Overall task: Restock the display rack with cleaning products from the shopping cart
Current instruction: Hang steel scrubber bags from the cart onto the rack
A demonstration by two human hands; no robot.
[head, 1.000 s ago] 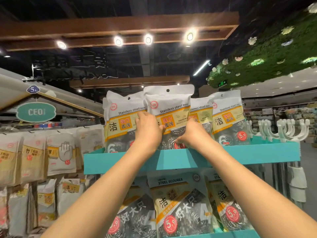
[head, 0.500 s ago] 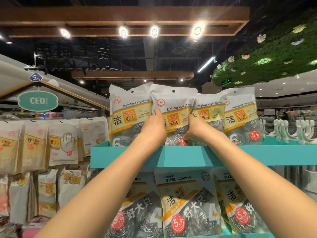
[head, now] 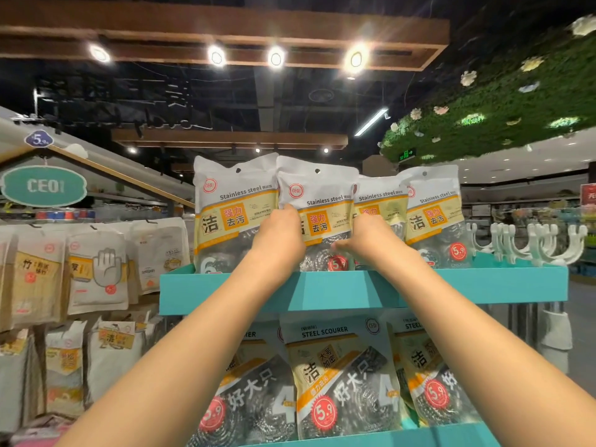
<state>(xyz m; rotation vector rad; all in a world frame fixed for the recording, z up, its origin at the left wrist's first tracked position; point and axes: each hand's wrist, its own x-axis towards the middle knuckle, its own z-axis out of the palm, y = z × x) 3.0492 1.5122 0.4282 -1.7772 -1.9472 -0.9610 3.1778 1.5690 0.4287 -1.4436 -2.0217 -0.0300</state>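
Observation:
A white and yellow pack of stainless steel scourers (head: 319, 204) stands upright on the top teal shelf (head: 329, 290) of the display rack. My left hand (head: 282, 235) grips its left edge and my right hand (head: 367, 238) grips its right edge, both at mid height. Matching packs stand beside it: one on the left (head: 232, 214), one behind on the right (head: 379, 204) and one further right (head: 435, 211). The shopping cart is out of view.
Larger steel scourer packs (head: 342, 375) fill the shelf below. White plastic hooks (head: 532, 243) sit at the right end of the top shelf. Hanging bags of gloves and cloths (head: 96, 266) cover a rack to the left under a teal sign (head: 43, 186).
The held pack has sunk a little lower among the other packs on the top shelf, both hands staying on its edges. The camera has shifted slightly closer and rightward.

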